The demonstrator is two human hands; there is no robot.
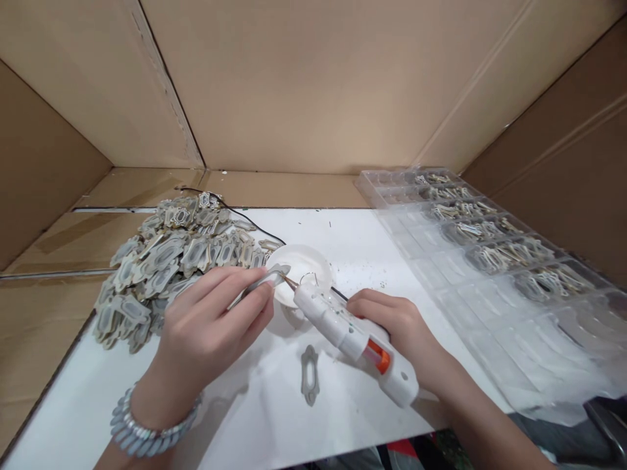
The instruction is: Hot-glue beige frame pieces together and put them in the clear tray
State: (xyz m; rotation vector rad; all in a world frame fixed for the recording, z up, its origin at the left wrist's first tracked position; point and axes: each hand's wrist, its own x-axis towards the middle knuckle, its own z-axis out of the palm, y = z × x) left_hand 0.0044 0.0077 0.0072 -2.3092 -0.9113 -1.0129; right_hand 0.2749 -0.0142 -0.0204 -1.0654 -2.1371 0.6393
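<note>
My left hand (220, 313) pinches a small grey frame-shaped piece (280, 269) between thumb and fingers, above a round white dish (321, 261). Wrapped around the handle of a white hot glue gun (337, 320) is my right hand (386, 313). The gun's metal nozzle meets, or nearly meets, the end of the held piece; contact is hard to tell. Some thin wire-like bits lie in the dish. A second grey frame piece (309, 375) with an open middle lies flat on the white table in front of me, below the gun.
A large heap of grey frame pieces (161, 261) covers the table's left side. At right stands a clear compartment tray (421, 254), several sections filled with similar pieces. A black cord (249, 219) crosses behind the dish. Cardboard walls (313, 85) enclose the table.
</note>
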